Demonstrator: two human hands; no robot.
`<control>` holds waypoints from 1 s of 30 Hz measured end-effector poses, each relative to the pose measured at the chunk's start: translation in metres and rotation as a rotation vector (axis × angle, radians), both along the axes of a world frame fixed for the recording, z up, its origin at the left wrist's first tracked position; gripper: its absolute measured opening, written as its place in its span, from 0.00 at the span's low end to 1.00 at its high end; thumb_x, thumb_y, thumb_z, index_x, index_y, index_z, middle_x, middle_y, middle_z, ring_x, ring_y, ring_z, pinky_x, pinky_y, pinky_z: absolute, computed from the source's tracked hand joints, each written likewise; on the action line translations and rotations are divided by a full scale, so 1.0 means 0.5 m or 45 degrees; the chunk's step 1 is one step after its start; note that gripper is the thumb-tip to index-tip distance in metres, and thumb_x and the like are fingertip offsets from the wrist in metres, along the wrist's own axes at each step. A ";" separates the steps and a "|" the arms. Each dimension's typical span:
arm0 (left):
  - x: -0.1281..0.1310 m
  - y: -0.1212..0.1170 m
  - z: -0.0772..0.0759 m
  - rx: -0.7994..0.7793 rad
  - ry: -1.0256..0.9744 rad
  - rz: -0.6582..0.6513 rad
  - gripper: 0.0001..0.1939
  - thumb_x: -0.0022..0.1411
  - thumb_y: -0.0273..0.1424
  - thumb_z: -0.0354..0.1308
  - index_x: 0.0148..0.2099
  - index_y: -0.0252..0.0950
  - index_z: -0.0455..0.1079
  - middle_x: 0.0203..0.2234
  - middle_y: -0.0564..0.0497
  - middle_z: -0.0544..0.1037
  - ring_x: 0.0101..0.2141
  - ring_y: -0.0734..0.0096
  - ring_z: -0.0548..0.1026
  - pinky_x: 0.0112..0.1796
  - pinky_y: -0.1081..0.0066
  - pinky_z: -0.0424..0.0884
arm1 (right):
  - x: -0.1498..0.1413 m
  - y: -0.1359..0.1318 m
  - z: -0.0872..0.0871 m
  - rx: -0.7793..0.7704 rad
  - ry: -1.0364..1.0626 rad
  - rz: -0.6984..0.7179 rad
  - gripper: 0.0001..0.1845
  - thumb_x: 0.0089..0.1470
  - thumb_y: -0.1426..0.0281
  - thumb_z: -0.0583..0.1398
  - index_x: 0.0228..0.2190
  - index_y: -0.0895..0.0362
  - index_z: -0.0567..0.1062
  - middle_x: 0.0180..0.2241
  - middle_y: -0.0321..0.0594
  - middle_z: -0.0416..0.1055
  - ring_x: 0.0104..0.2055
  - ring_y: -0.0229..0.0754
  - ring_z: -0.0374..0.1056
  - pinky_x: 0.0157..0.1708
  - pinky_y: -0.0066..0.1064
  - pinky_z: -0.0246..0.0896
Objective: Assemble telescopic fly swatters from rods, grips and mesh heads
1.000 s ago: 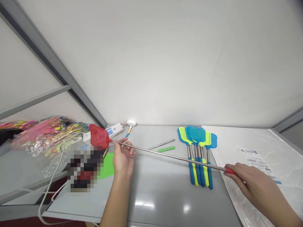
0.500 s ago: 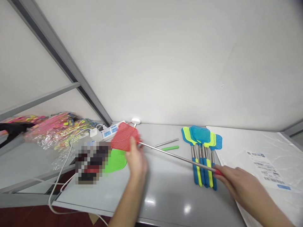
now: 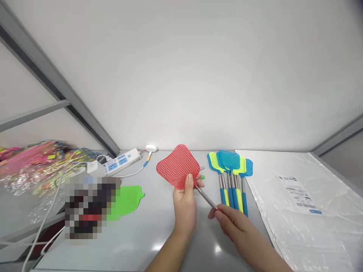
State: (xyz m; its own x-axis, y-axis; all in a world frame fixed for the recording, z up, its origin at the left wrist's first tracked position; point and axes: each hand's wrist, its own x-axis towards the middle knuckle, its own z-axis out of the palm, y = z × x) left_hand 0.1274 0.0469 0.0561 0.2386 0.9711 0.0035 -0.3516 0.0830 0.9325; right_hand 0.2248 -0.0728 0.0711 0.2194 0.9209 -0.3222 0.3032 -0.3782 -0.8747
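Note:
Between my hands is a red fly swatter (image 3: 178, 166) with a perforated head and a short telescoped metal rod. My left hand (image 3: 185, 204) pinches the base of its head, thumb on top. Lower right, my right hand (image 3: 238, 226) is closed around its red handle, which is mostly hidden. Several blue and yellow-green fly swatters (image 3: 231, 162) lie side by side just beyond my right hand. To the left rests a loose green swatter head (image 3: 132, 198). Behind my left fingers, the tips of a metal rod (image 3: 202, 167) and a green handle (image 3: 202, 176) peek out.
A white power strip (image 3: 124, 160) with plugs and cables lies at the back left. Packed colourful items in clear plastic (image 3: 48, 162) fill the far left. A blurred-out item (image 3: 90, 207) covers part of the green head. On the right lies a white plastic mailing bag (image 3: 312, 189).
The red swatter's long rod has been pushed in to a short length. My hands have come close together, the left moving right with the head. The camera view has shifted slightly.

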 end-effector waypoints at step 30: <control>0.159 0.092 -0.080 0.721 1.108 -0.530 0.16 0.65 0.38 0.50 0.51 0.40 0.71 0.26 0.50 0.77 0.28 0.62 0.74 0.30 0.69 0.62 | 0.098 0.076 -0.068 -0.258 -0.931 -0.406 0.08 0.63 0.67 0.47 0.33 0.54 0.63 0.27 0.41 0.73 0.27 0.46 0.71 0.22 0.31 0.44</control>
